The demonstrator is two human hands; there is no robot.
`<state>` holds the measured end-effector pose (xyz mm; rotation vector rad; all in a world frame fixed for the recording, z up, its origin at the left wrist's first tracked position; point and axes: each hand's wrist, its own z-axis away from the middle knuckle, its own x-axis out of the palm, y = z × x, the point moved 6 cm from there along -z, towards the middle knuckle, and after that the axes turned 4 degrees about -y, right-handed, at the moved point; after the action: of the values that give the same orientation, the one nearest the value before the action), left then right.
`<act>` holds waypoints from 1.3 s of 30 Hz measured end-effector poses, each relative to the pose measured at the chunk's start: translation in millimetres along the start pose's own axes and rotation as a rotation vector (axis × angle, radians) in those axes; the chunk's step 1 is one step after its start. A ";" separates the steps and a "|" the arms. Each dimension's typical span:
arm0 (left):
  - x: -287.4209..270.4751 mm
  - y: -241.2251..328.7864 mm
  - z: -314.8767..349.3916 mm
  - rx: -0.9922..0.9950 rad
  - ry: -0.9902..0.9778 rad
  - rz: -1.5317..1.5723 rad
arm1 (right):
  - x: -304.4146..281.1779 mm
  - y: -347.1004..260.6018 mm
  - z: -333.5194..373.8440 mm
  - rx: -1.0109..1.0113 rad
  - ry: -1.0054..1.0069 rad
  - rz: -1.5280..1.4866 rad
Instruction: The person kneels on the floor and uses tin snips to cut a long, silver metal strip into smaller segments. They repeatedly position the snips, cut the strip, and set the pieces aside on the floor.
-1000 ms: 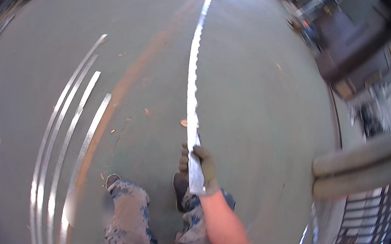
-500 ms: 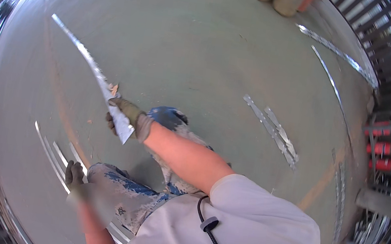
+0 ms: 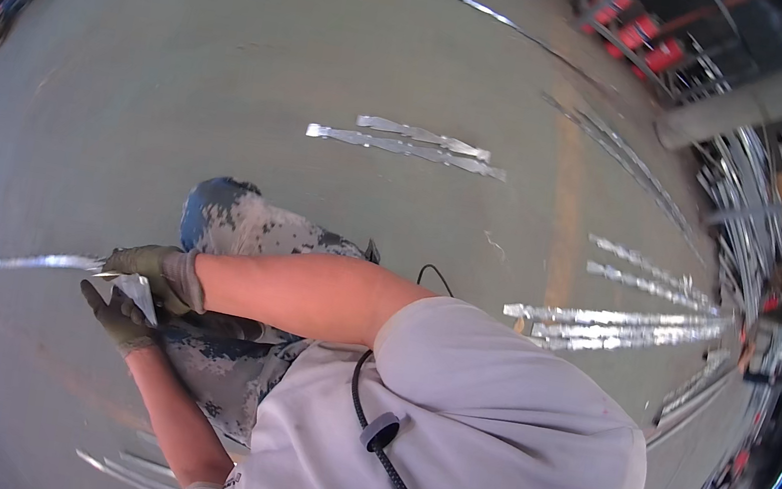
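My right hand (image 3: 149,271), in an olive-green work glove, is closed around a long, thin silver metal strip (image 3: 34,263). The strip reaches out to the left, above the floor; its wider near end shows as a bright angled plate between my hands. Just below, my left hand (image 3: 119,317), gloved alike, is at that near end, its fingers bent against the metal and its thumb raised. The gloves partly hide the strip's middle. Both hands are in front of my bent knees, in camouflage trousers (image 3: 252,224).
Two metal strips (image 3: 405,149) lie on the grey floor ahead. More shiny strips (image 3: 621,330) are at the right, and some pale strips (image 3: 129,477) at lower left. Racks of metal lengths (image 3: 747,197) and red cylinders (image 3: 635,33) stand at the far right.
The view has turned to the right. My left hand has come up from beside my leg to the strip's near end. My right hand still holds the strip.
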<state>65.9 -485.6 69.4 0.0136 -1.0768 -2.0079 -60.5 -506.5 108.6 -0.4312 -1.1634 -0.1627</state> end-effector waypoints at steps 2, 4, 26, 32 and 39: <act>3.3 -0.3 -24.0 0.050 -0.150 0.031 | 2.3 -5.1 2.8 -0.042 -0.050 0.016; -47.5 12.2 -94.4 0.233 -0.402 -0.106 | 15.6 7.7 -16.1 -0.065 -0.123 0.103; 164.3 -76.9 -87.9 -0.526 -1.031 0.559 | -78.2 -75.7 224.4 -1.040 0.134 -0.054; 202.0 -110.4 -26.0 -0.451 -0.993 0.370 | -108.5 -80.1 271.5 -1.066 0.211 -0.109; 233.6 -109.1 -8.7 -0.350 -0.934 0.312 | -109.4 -94.6 279.5 -1.051 0.296 -0.134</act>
<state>-155.3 -618.3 70.3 -1.2970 -1.1343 -1.8808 -374.3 -488.2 122.7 -1.2019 -0.7347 -0.9426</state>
